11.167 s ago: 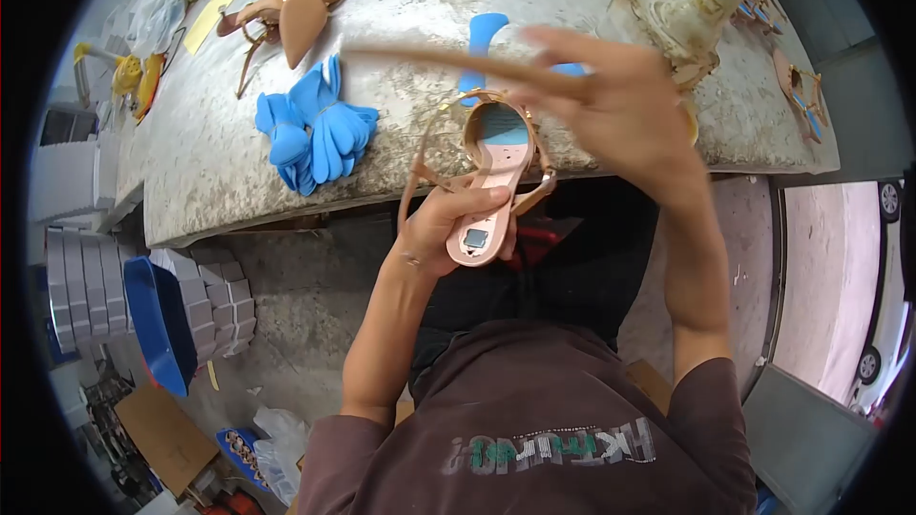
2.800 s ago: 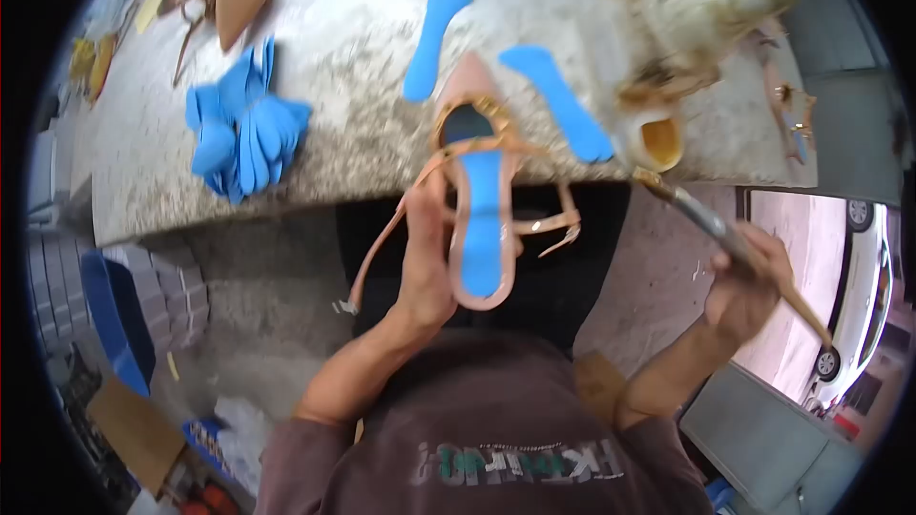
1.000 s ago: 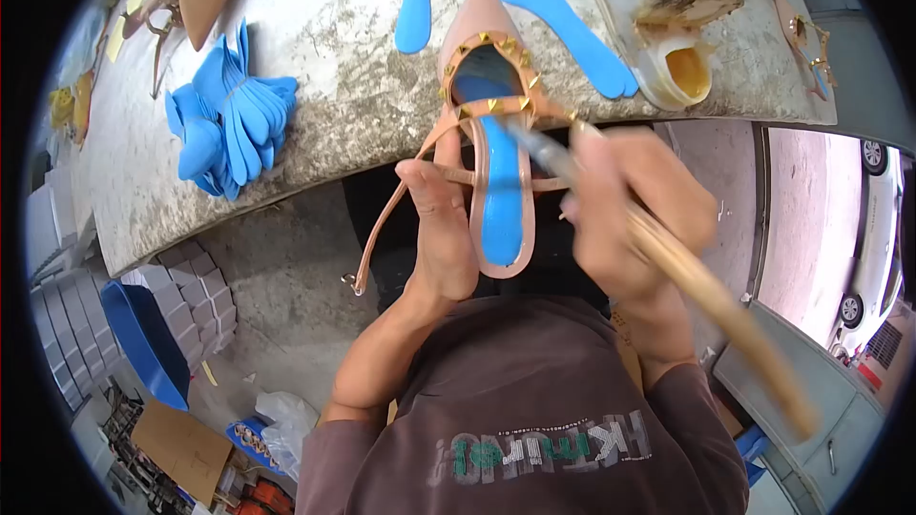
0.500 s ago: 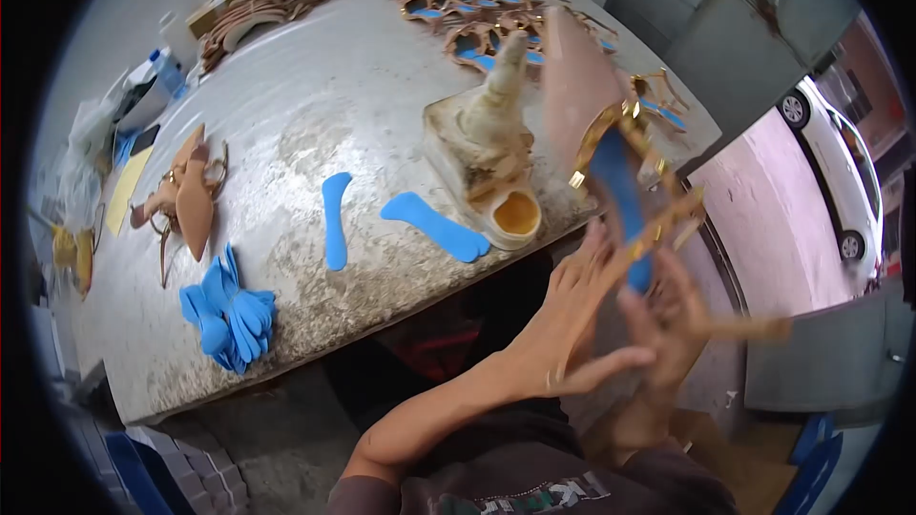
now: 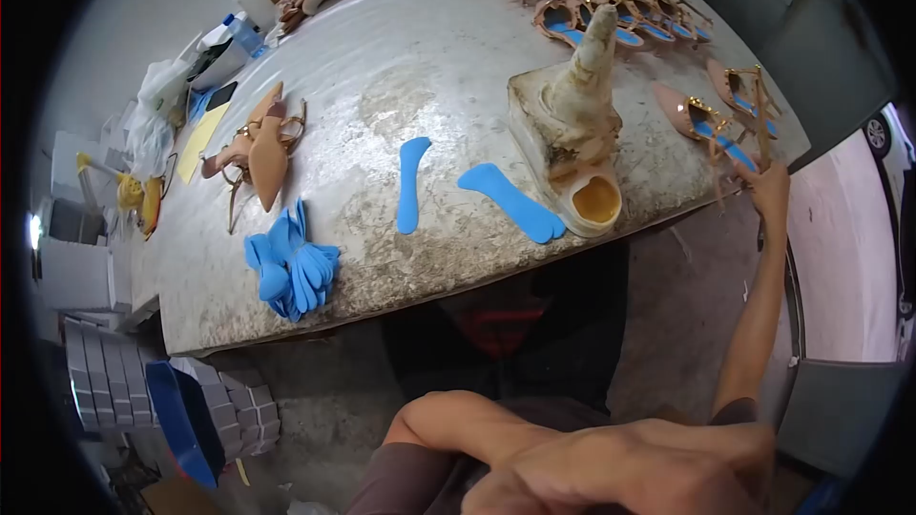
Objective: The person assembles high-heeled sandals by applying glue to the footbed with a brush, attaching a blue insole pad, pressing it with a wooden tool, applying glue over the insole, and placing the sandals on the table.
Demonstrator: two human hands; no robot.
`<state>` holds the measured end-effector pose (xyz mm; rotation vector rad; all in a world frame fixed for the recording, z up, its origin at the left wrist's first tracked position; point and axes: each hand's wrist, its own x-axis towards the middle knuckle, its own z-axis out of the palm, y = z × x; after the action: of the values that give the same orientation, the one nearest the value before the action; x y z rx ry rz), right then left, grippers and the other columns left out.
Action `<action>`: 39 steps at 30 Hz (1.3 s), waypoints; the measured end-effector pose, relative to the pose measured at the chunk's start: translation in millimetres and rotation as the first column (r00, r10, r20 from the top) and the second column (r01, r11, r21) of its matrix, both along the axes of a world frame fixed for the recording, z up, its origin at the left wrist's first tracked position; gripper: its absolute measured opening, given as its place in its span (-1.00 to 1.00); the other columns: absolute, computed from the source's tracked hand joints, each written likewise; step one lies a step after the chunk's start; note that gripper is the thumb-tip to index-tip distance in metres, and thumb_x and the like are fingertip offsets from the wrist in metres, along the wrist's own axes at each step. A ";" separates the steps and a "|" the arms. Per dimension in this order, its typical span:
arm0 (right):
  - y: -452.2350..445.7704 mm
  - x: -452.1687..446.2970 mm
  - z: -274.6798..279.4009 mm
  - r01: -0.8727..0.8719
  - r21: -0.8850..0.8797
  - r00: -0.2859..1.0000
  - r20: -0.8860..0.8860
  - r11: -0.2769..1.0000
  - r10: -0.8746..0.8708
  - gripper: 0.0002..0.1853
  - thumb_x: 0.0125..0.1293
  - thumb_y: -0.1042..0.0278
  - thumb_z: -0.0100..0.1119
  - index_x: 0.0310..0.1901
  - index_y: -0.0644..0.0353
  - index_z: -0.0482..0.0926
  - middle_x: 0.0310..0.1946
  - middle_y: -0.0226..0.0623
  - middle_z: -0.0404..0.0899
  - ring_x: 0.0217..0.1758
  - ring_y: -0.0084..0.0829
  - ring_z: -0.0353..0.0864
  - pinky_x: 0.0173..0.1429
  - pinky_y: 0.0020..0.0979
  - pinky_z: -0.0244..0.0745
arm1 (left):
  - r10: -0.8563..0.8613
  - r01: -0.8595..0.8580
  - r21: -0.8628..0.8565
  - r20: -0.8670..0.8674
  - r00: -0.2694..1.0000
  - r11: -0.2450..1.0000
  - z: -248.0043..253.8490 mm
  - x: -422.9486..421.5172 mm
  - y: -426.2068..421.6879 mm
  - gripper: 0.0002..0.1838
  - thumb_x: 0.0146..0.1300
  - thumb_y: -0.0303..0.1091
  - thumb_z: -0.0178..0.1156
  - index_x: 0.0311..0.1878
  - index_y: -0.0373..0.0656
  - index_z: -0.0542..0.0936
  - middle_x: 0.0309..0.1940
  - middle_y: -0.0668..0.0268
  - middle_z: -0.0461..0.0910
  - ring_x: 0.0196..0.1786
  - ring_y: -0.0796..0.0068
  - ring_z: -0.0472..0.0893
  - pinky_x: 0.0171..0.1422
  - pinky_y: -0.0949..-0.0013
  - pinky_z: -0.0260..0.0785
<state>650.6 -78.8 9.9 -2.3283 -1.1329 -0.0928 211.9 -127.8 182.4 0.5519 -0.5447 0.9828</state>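
My right hand (image 5: 766, 193) reaches to the table's right end, its fingers closed at the heel end of a beige pointed sandal (image 5: 679, 113) with gold studs and a blue insole. Just beyond it lies another sandal (image 5: 730, 86) with straps. My left hand (image 5: 658, 463) is low in the view, close to the camera; its fingers are cut off or unclear. Nearer the table's middle lie a single blue insole (image 5: 410, 186) and a blue insole pair (image 5: 513, 203), overlapping. Beside them stands a stained stand with a post (image 5: 563, 114) and a cup of amber glue-like liquid (image 5: 596, 200).
A bundle of blue insoles (image 5: 291, 265) and a pair of beige shoes (image 5: 267, 148) lie on the left of the table (image 5: 353, 267). Rows of sandals (image 5: 572, 24) fill the far right. Stacked white boxes (image 5: 105, 377) and a blue bin (image 5: 186, 424) stand lower left.
My right hand has carried the sandal from in front of me to the table's right end. My left hand has come away from it, down toward my body. The view has shifted.
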 end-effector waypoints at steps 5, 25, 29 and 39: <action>41.8 33.4 1.4 0.132 0.016 0.987 0.086 0.991 -0.133 -0.54 0.13 0.06 0.42 -0.45 0.44 0.65 -0.65 -0.24 0.62 -0.54 -0.46 0.65 -0.37 -0.35 0.50 | 0.029 -0.021 -0.126 0.059 0.998 0.992 -4.0 18.4 -9.6 -0.21 0.42 0.33 -0.18 -0.07 -0.36 0.61 -0.36 0.00 0.57 -0.43 0.30 0.40 -0.38 0.26 0.25; -40.2 -44.9 -15.8 0.099 0.017 0.984 0.145 0.995 -0.100 -0.45 0.24 -0.06 0.30 0.02 0.31 0.59 -0.34 0.01 0.65 -0.25 -0.03 0.65 -0.09 -0.16 0.50 | 0.207 -0.218 0.062 0.152 0.967 0.974 -15.4 -50.1 -3.7 -0.09 0.28 0.47 -0.08 0.19 -0.34 0.48 -0.25 0.12 0.35 -0.25 0.39 0.34 -0.11 0.27 0.22; -65.4 -113.4 -24.9 0.091 -0.105 0.988 0.134 0.990 -0.077 -0.47 0.26 0.00 0.31 0.05 0.31 0.58 -0.40 -0.04 0.64 -0.32 -0.16 0.69 -0.15 -0.19 0.52 | 0.133 -0.146 0.110 0.114 0.984 0.983 -37.2 -72.8 -13.9 0.09 0.18 0.57 -0.05 0.40 -0.34 0.31 -0.21 0.11 0.34 -0.20 0.42 0.36 0.00 0.20 0.22; -89.5 -193.9 -59.3 -0.041 0.106 0.964 -0.257 0.994 0.067 -0.43 0.32 0.15 0.32 0.14 0.52 0.49 -0.30 -0.07 0.68 -0.52 -0.49 0.64 -0.39 -0.52 0.51 | 0.267 -0.273 0.035 0.126 0.956 0.961 -40.8 -124.7 4.4 -0.12 0.31 0.40 -0.13 0.25 -0.36 0.37 -0.18 0.13 0.42 -0.16 0.42 0.39 0.05 0.23 0.24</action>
<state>456.7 -168.3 -49.4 -2.1454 -1.0336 0.1686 87.2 -123.4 141.5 0.6279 -0.6144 1.2708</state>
